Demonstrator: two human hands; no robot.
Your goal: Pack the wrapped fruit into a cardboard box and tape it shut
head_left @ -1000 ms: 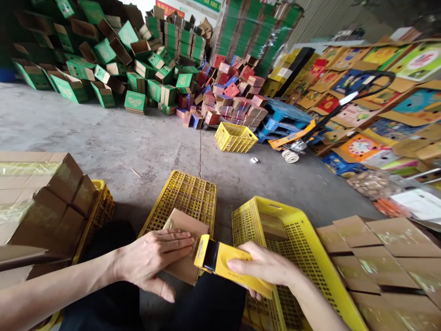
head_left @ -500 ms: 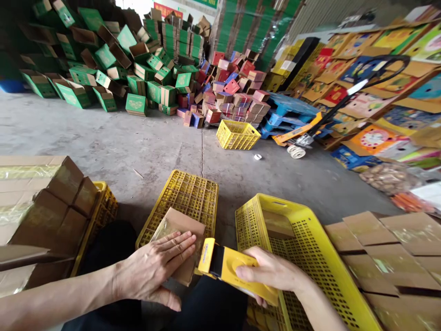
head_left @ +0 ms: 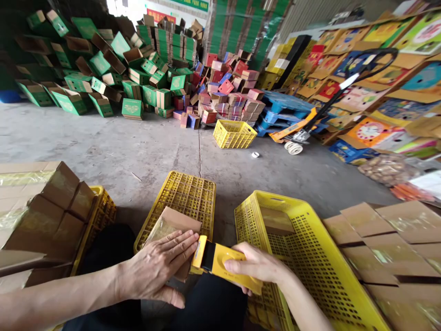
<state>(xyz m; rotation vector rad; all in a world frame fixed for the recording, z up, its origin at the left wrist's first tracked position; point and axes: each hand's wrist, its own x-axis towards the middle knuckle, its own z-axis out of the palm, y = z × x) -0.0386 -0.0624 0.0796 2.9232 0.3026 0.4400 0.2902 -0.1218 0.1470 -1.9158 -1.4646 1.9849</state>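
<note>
A small brown cardboard box (head_left: 184,219) with a strip of clear tape rests on an upturned yellow plastic crate (head_left: 188,191). My left hand (head_left: 161,266) lies flat across the top of the box, fingers stretched out and thumb apart. In my right hand (head_left: 253,266) is a yellow tape dispenser (head_left: 218,264) with a black band near its front. Its front end is up against the right side of the box, close to my left fingertips. My left hand hides part of the box.
To the right stands an open yellow crate (head_left: 315,230) with a cardboard box (head_left: 275,220) inside. Taped boxes are stacked at the left (head_left: 51,216) and right (head_left: 389,239). Beyond lie a yellow basket (head_left: 234,134), a pallet jack (head_left: 298,133) and heaped green boxes (head_left: 132,108).
The tape dispenser in my right hand has moved left, closer against the box's right side. My left hand stays flat on the box. The camera view has shifted slightly.
</note>
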